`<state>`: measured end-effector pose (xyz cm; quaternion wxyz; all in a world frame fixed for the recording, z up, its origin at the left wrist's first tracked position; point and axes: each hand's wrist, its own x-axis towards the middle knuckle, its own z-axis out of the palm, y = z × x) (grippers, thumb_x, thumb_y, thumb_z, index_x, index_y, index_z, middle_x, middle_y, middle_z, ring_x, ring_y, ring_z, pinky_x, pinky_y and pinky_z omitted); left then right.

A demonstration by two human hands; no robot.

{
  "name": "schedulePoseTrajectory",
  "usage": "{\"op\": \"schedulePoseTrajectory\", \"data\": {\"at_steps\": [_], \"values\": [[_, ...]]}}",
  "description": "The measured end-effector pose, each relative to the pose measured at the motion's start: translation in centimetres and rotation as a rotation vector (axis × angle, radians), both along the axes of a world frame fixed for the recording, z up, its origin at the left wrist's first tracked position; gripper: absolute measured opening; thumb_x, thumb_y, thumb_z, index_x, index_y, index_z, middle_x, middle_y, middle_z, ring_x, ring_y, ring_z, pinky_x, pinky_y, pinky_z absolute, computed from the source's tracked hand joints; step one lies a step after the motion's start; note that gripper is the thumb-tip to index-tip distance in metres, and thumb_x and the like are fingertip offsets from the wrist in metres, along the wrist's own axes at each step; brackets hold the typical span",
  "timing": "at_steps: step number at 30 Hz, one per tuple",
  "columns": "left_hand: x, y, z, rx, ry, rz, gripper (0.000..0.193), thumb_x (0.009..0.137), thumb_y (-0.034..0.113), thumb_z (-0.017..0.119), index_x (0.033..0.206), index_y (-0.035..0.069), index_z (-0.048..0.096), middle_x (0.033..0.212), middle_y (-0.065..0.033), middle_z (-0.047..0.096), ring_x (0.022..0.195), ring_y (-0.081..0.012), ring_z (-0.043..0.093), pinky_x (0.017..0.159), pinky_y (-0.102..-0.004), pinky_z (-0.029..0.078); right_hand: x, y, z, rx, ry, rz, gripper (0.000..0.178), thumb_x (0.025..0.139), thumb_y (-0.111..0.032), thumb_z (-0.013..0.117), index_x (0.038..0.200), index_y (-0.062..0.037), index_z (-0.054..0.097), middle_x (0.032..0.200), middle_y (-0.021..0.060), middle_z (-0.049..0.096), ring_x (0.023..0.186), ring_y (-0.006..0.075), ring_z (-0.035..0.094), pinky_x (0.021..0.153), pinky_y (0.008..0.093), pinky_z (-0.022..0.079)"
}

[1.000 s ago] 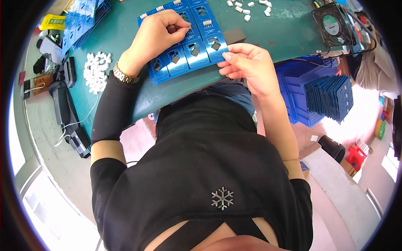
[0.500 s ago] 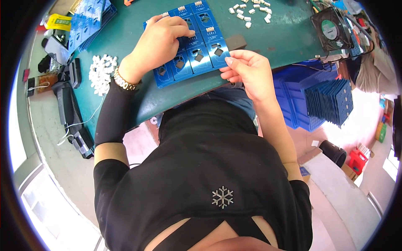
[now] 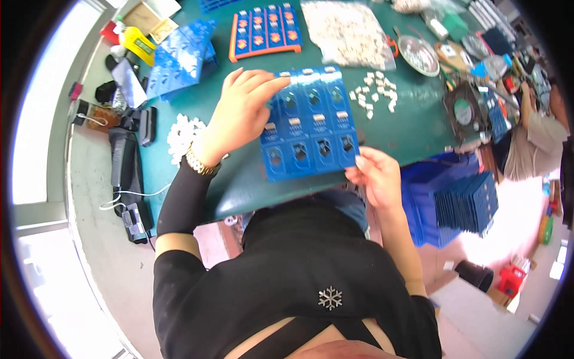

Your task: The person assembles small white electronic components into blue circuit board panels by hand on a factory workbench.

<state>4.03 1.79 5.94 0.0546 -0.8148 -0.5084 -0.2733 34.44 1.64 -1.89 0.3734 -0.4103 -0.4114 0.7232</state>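
One blue board [image 3: 309, 133], pinched at near right by your right hand [image 3: 381, 180], risked tilting if those fingers slackened; your left hand [image 3: 242, 112] curled, hold unclear.

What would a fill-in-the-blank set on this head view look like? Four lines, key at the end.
1. The right hand is at the lower ____ corner of the blue panel.
2. The gold-coloured wristband is worn on the ____ wrist.
3. The panel's row nearest the person has ____ sections side by side.
4. The bench top under the work is coloured ____.

Missing words: right; left; four; green.
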Motion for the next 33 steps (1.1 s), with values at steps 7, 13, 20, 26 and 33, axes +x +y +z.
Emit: {"op": "schedulePoseTrajectory", "data": {"at_steps": [7,13,20,26,33], "values": [[-5.6,-5.7,-1.4,-0.067,-0.332,0.303,0.036,0.072,-0.013,0.052,0.100,0.004,0.067,0.103,-0.0118,0.064,0.101,-0.0316,0.060,0.087,-0.0373,0.047,1.3,4.7,3.2,0.178,-0.027,-0.076,0.023,0.092,-0.007,0.061,0.112,0.0044,0.064,0.086,0.0119,0.071,0.066,0.0153,0.068,0.057,0.0235,0.055],[-6.3,-6.2,-4.3,0.008,-0.182,0.224,0.028,0.068,-0.009,0.057,0.089,0.006,0.067,0.094,-0.0070,0.063,0.090,-0.0276,0.059,0.082,-0.0387,0.047,-8.4,15.5,4.2,0.315,0.014,0.008,0.022,0.093,-0.007,0.060,0.111,0.0043,0.064,0.087,0.0098,0.071,0.057,0.0065,0.055,0.050,0.0201,0.043],[-6.2,-6.3,-5.5,-0.063,-0.235,0.043,0.027,0.067,-0.010,0.056,0.086,0.005,0.067,0.090,-0.0069,0.064,0.088,-0.0269,0.060,0.081,-0.0383,0.047,-18.9,21.3,3.7,0.208,-0.019,-0.064,0.017,0.093,-0.005,0.059,0.106,0.0048,0.065,0.085,0.0110,0.070,0.053,0.0052,0.045,0.046,0.0201,0.037],[-7.0,-6.2,-5.9,-0.076,-0.333,0.046,0.028,0.067,-0.009,0.056,0.089,0.005,0.067,0.089,-0.0080,0.063,0.086,-0.0275,0.060,0.079,-0.0377,0.047,-21.6,23.6,2.4,0.181,-0.102,-0.104,0.015,0.093,-0.005,0.060,0.102,0.0063,0.064,0.077,0.0110,0.068,0.047,0.0090,0.043,0.043,0.0229,0.038],[-6.7,-7.1,-4.3,-0.038,-0.241,0.045,0.031,0.071,-0.005,0.061,0.099,0.006,0.068,0.084,-0.0081,0.063,0.079,-0.0272,0.060,0.074,-0.0373,0.045,-21.7,23.6,1.4,0.180,-0.087,-0.103,0.017,0.093,-0.004,0.060,0.106,0.0064,0.062,0.079,0.0127,0.068,0.052,0.0085,0.046,0.044,0.0219,0.038]]}}
